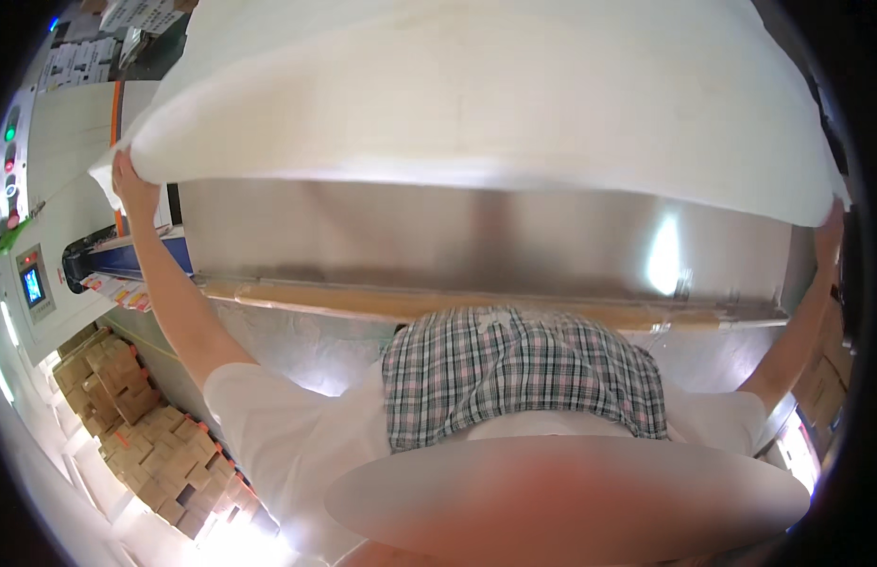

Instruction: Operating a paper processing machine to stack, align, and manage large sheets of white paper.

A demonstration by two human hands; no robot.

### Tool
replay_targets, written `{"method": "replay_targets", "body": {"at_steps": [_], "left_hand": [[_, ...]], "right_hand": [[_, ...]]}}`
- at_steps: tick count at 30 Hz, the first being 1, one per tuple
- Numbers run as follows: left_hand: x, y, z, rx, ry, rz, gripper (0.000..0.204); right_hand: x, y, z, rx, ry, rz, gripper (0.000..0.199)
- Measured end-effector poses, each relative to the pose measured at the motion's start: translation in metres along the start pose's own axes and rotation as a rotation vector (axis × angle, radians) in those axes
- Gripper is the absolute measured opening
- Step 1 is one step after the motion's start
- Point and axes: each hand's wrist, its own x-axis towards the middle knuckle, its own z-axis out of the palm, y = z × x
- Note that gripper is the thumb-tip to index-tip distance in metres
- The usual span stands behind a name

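A wide white sheet [476, 104], which could be cloth or thin film, spreads across the upper part of the view. Its near edge sags slightly between my hands. At the left corner my left hand [136, 184] is closed on the sheet, and a crumpled bit sticks out beyond the fingers. Far out on the other side, my right hand [833, 227] grips the right corner; the dark rim partly hides its fingers. Both arms are stretched wide. Beneath the sheet's near edge lies a shiny metal table surface [571, 236], partly covered from sight.
A brown strip [457, 300] runs along the table's front edge, close to my checked apron [524, 373]. On the left stands a pale machine with lit buttons and a small screen [32, 283]. Stacked cardboard boxes [164, 463] are at the lower left.
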Motion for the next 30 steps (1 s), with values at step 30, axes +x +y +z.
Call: {"method": "replay_targets", "body": {"at_steps": [30], "left_hand": [[0.684, 0.656, -0.334, -0.249, -1.153, -0.162, 0.053]], "right_hand": [[0.553, 0.806, 0.427, 0.118, -1.636, -0.444, 0.069]]}}
